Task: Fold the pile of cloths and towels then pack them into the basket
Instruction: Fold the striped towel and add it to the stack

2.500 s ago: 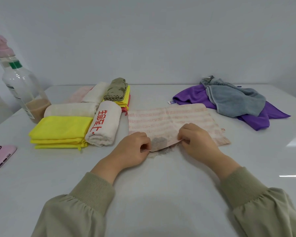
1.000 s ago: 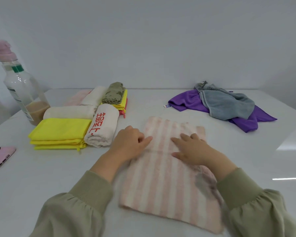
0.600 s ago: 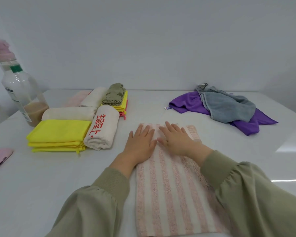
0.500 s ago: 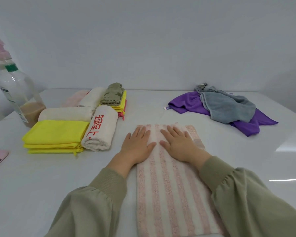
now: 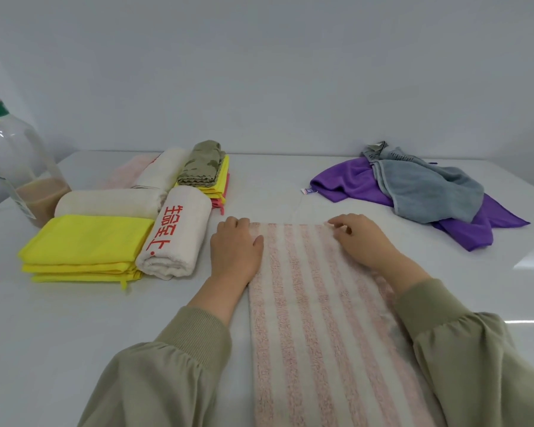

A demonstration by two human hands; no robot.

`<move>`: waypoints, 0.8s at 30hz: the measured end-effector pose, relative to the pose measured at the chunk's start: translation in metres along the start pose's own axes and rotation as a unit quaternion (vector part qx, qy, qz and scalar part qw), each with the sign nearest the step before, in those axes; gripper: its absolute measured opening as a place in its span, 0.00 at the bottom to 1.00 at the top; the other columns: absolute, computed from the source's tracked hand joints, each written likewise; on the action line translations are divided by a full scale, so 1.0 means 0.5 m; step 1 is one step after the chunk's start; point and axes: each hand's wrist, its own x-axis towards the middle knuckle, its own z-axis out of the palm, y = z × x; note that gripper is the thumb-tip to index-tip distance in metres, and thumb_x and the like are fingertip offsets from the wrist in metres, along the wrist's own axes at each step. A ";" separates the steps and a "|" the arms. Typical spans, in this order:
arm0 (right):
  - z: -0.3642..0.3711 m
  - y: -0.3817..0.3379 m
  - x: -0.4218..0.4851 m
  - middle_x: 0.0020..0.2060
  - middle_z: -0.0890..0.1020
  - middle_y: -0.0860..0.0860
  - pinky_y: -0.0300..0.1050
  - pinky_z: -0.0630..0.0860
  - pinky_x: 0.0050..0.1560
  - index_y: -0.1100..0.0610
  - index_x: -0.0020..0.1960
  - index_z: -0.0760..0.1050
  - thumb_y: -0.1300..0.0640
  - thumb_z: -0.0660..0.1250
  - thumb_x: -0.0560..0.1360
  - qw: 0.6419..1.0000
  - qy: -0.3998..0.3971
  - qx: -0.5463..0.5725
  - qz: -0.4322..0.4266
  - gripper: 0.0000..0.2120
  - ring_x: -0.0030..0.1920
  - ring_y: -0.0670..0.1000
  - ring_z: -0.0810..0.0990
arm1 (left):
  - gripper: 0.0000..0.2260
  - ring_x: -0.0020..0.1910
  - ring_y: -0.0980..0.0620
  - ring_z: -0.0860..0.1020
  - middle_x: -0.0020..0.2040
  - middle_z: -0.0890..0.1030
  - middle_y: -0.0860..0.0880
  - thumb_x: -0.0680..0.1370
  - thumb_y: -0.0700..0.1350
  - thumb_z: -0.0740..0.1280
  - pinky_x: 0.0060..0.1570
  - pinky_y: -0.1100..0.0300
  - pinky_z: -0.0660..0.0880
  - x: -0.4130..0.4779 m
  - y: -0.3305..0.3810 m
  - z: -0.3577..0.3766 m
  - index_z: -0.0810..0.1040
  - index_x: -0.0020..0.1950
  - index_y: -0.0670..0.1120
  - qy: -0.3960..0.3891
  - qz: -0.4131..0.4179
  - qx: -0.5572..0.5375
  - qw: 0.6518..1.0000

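The striped towel (image 5: 315,303) lay flat and lengthwise on the glossy white table (image 5: 74,334) directly before the person. It was a soft, napped terry strip in pink and cream bands, judged light and limp with no stiffness of its own. The left hand (image 5: 236,251) and right hand (image 5: 363,241) each curled their fingers over a far corner, gripping the edge. Those corners appeared the proper hold, since the cloth would sag between any other points.

Glossy white bench (image 5: 59,334), pink-striped towel (image 5: 315,318) lies lengthwise at middle, folded yellow cloths (image 5: 87,241) beside rolled cream towels (image 5: 179,229) at left, purple cloth (image 5: 346,180) far right, bottle (image 5: 16,167) at left edge.
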 end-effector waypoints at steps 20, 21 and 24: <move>-0.006 -0.010 0.061 0.74 0.62 0.48 0.48 0.58 0.71 0.49 0.75 0.57 0.55 0.68 0.74 0.994 -0.087 -0.003 -0.059 0.33 0.73 0.51 0.59 | 0.17 0.40 0.60 0.81 0.39 0.78 0.51 0.74 0.27 0.63 0.44 0.68 0.75 0.044 0.025 -0.010 0.79 0.48 0.50 0.006 -0.020 -0.524 0.852; -0.007 -0.012 0.059 0.74 0.62 0.47 0.47 0.57 0.71 0.48 0.75 0.57 0.56 0.69 0.73 0.994 -0.080 0.017 -0.077 0.35 0.73 0.50 0.58 | 0.18 0.41 0.57 0.82 0.37 0.79 0.50 0.73 0.25 0.63 0.45 0.65 0.77 0.043 0.026 -0.012 0.80 0.46 0.48 -0.011 -0.013 -0.544 0.839; 0.001 -0.021 0.056 0.73 0.64 0.46 0.43 0.55 0.71 0.47 0.74 0.60 0.61 0.70 0.71 0.989 -0.056 0.056 -0.123 0.36 0.73 0.47 0.58 | 0.18 0.41 0.50 0.83 0.34 0.79 0.50 0.71 0.22 0.64 0.47 0.57 0.78 0.038 0.027 -0.015 0.80 0.45 0.45 -0.053 0.004 -0.599 0.799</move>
